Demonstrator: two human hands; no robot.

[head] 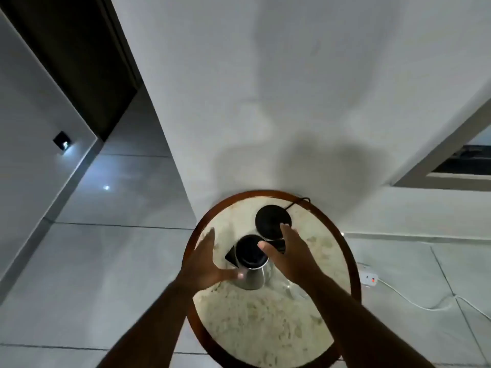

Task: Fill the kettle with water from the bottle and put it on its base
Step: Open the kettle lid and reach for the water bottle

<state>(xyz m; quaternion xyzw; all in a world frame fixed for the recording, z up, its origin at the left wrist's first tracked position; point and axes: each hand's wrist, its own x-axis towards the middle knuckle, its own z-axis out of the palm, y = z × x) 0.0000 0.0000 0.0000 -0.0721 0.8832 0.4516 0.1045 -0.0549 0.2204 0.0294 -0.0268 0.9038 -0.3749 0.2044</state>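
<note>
Looking down: I see a round table [265,325] with a wooden rim and a pale stone top, standing against a white wall [265,88].
Kettle: the kettle [249,261] stands upright near the middle of the table, its metal body below a dark lid and spout.
Base: the black round base [271,220] lies just behind the kettle, apart from it, with its cord [299,201] going off the far rim.
Left hand: my left hand [206,261] is beside the kettle on the left, fingers spread and released, thumb near the metal body; I cannot tell if it touches.
Right hand: my right hand [289,253] reaches over the handle side, fingers released, holding nothing.
Bottle: a clear thing under my right forearm is too blurred to name.
</note>
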